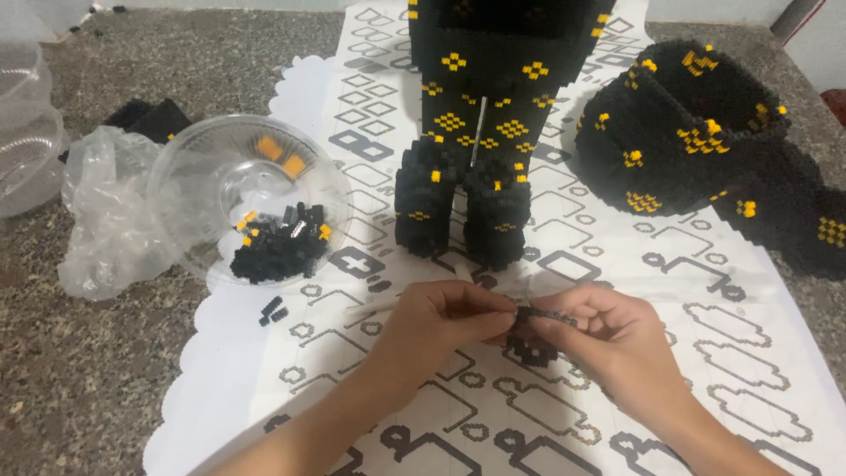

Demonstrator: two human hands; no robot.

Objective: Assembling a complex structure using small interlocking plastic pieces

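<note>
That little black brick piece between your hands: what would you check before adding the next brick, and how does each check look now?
1. Black brick piece gripped by left hand and right hand: ok.
2. Loose bricks left in the clear bowl: ok.
3. Instruction sheet lies flat under the hands: ok.
4. Standing figure upright, apart from the hands: ok.
5. Bricks seated flush on the piece: cannot tell, fingers cover it.

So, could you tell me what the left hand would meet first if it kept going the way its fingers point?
The left hand points right, so it would meet the small black brick piece pinched between both hands, then the right hand directly behind.
</note>
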